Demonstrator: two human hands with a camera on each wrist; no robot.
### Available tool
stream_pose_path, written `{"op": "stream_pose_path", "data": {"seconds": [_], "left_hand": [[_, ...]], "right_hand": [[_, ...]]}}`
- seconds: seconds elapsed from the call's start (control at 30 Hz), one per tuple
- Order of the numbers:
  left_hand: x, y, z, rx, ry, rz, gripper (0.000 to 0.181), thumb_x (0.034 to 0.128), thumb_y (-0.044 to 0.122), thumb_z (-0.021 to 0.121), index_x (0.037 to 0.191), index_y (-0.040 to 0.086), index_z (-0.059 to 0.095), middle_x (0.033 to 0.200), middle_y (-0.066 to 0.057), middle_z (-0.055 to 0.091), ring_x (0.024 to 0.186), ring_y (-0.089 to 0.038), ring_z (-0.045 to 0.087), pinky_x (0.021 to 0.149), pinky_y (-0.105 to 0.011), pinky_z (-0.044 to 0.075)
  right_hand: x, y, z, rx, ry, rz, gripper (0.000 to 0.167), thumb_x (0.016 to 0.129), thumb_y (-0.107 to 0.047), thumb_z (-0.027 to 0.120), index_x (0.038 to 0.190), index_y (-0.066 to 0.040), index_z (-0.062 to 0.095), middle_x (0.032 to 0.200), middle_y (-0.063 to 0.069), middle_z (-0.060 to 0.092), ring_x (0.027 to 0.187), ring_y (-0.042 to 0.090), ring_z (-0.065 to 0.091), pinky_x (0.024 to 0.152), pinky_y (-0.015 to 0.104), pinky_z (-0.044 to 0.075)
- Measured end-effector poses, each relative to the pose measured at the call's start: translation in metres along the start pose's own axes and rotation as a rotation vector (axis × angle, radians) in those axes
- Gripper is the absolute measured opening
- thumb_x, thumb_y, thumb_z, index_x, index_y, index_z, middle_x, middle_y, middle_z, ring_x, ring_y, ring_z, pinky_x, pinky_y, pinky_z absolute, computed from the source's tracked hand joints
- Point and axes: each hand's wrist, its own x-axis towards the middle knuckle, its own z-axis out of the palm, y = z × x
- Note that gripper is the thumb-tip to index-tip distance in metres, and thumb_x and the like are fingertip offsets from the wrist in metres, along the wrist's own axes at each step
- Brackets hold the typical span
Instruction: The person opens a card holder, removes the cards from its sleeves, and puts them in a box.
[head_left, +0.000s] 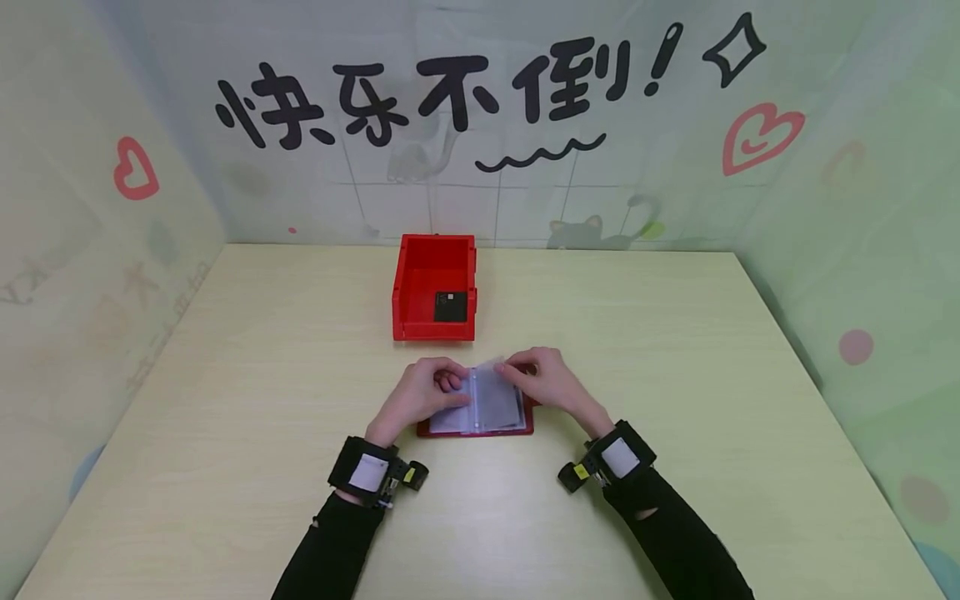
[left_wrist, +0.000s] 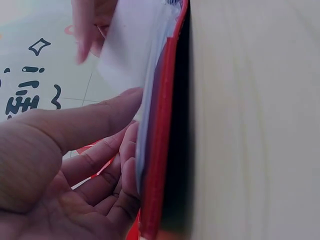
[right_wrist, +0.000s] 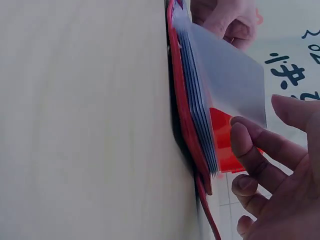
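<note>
A small red-covered holder (head_left: 476,434) lies spread on the table, its clear sleeves (head_left: 497,402) showing. My left hand (head_left: 422,396) grips its left side; in the left wrist view the thumb of that hand (left_wrist: 75,165) lies against the sleeves' edge, with curled fingers at the red cover (left_wrist: 159,135). One translucent sleeve (right_wrist: 232,75) stands raised from the stack in the right wrist view. My right hand (head_left: 551,383) is at its upper corner: a fingertip touches the sleeve, while the thumb stands apart from it in the right wrist view (right_wrist: 285,175).
Behind the holder, a red open bin (head_left: 433,328) contains a small black square item (head_left: 451,307) at its front right. The pale wooden table (head_left: 262,350) reaches back to a printed backdrop (head_left: 315,200), with printed panels on both sides.
</note>
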Motion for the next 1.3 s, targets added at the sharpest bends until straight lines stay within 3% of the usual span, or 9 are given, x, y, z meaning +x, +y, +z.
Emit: {"op": "stream_pose_path", "data": {"seconds": [0.2,0.37,0.47,0.6,0.7,0.8,1.03,1.17,1.3], "left_hand": [[0.001,-0.004,-0.001,0.005,0.032,0.029,0.023,0.0990,0.014,0.063,0.118,0.005,0.072,0.103,-0.011,0.073,0.087,-0.019,0.061,0.082,-0.032,0.054],[0.003,-0.008,-0.004,-0.058,0.029,0.045,0.025,0.1032,0.016,0.055,0.115,0.002,0.072,0.099,-0.013,0.073,0.086,-0.018,0.063,0.085,-0.034,0.056],[0.003,-0.008,-0.008,-0.123,0.031,0.033,0.027,0.1049,0.016,0.052,0.112,-0.001,0.072,0.099,-0.017,0.073,0.082,-0.018,0.064,0.084,-0.032,0.058],[0.002,-0.008,-0.011,-0.178,0.050,-0.001,0.036,0.1068,0.023,0.048,0.104,-0.003,0.072,0.094,-0.018,0.073,0.077,-0.017,0.065,0.079,-0.029,0.058],[0.002,-0.008,-0.013,-0.158,0.080,-0.043,0.044,0.1054,0.035,0.050,0.095,-0.002,0.073,0.081,-0.014,0.070,0.072,-0.017,0.062,0.072,-0.026,0.053],[0.002,-0.007,-0.014,-0.110,0.093,-0.079,0.041,0.1005,0.041,0.059,0.099,0.003,0.076,0.073,-0.009,0.067,0.068,-0.017,0.060,0.066,-0.025,0.047],[0.000,-0.008,-0.014,-0.054,0.089,-0.143,0.027,0.0912,0.027,0.075,0.105,0.004,0.075,0.083,-0.010,0.074,0.069,-0.017,0.063,0.064,-0.023,0.051],[-0.002,-0.007,-0.013,-0.038,0.119,-0.175,0.030,0.0893,0.025,0.077,0.110,0.003,0.074,0.082,-0.011,0.073,0.069,-0.018,0.063,0.063,-0.023,0.050],[-0.005,-0.003,-0.011,0.010,0.161,-0.166,0.032,0.0870,0.022,0.080,0.111,0.002,0.073,0.075,-0.011,0.069,0.067,-0.019,0.062,0.061,-0.024,0.049]], "right_hand": [[-0.012,-0.007,0.009,0.113,0.016,-0.077,0.033,0.105,-0.026,0.052,0.107,-0.003,0.075,0.098,0.013,0.072,0.092,0.023,0.061,0.082,0.032,0.050],[-0.016,-0.013,0.018,0.118,-0.005,-0.080,0.041,0.109,-0.026,0.040,0.129,-0.004,0.068,0.121,0.017,0.071,0.112,0.030,0.064,0.099,0.046,0.051],[-0.016,-0.014,0.022,0.077,-0.008,-0.094,0.040,0.108,-0.025,0.039,0.132,-0.009,0.067,0.116,0.015,0.069,0.102,0.024,0.062,0.088,0.034,0.050],[-0.016,-0.014,0.025,0.022,-0.023,-0.135,0.036,0.107,-0.022,0.044,0.129,-0.009,0.069,0.105,0.013,0.065,0.089,0.017,0.056,0.072,0.024,0.042],[-0.015,-0.013,0.028,-0.040,-0.030,-0.152,0.033,0.105,-0.022,0.048,0.122,-0.009,0.073,0.099,0.010,0.062,0.089,0.016,0.054,0.076,0.027,0.038],[-0.015,-0.011,0.030,-0.085,-0.034,-0.150,0.031,0.104,-0.024,0.051,0.117,-0.011,0.076,0.096,0.005,0.059,0.094,0.017,0.053,0.084,0.034,0.034],[-0.017,-0.005,0.024,-0.074,-0.026,-0.168,0.035,0.096,-0.020,0.066,0.128,-0.006,0.069,0.104,0.009,0.057,0.097,0.020,0.050,0.082,0.029,0.038],[-0.015,0.001,0.013,-0.138,-0.005,-0.110,0.051,0.087,-0.024,0.078,0.133,-0.006,0.065,0.106,0.011,0.053,0.102,0.023,0.045,0.081,0.029,0.036],[-0.013,0.008,0.003,-0.173,-0.044,-0.028,0.063,0.082,-0.030,0.083,0.137,-0.008,0.062,0.110,0.010,0.050,0.108,0.025,0.043,0.083,0.031,0.038]]}}
